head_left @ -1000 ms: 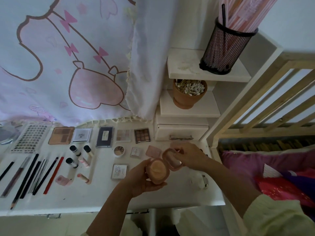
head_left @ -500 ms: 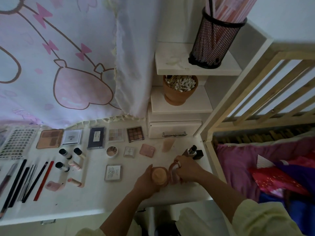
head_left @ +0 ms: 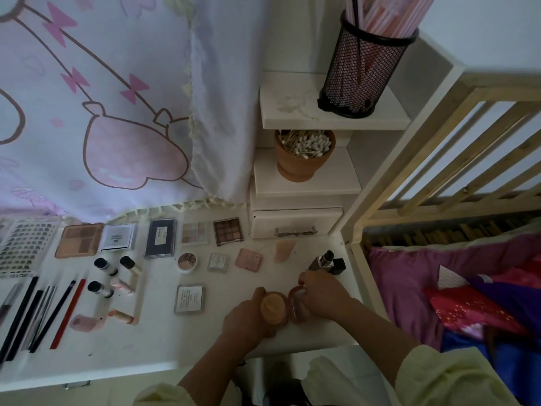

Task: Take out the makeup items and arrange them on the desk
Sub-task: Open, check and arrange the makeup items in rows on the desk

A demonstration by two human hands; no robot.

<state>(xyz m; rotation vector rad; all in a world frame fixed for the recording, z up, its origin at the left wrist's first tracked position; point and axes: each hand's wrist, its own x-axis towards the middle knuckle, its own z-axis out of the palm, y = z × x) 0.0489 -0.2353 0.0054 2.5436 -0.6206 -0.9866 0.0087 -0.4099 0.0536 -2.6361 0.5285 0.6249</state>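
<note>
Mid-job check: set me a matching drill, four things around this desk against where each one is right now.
Things:
1. black mesh holder
2. terracotta pot
3. open round compact
4. red pencil

Places:
A. flat on the desk, beside the black pencils
B. upper shelf
C. held by the left hand and right hand
D. lower shelf

Pairs: 1-B, 2-D, 3-C, 4-A.

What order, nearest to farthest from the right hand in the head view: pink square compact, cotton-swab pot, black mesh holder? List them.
1. Pink square compact, on the desk, left of the right hand.
2. Terracotta cotton-swab pot, on the lower shelf behind.
3. Black mesh holder, on the top shelf.
</note>
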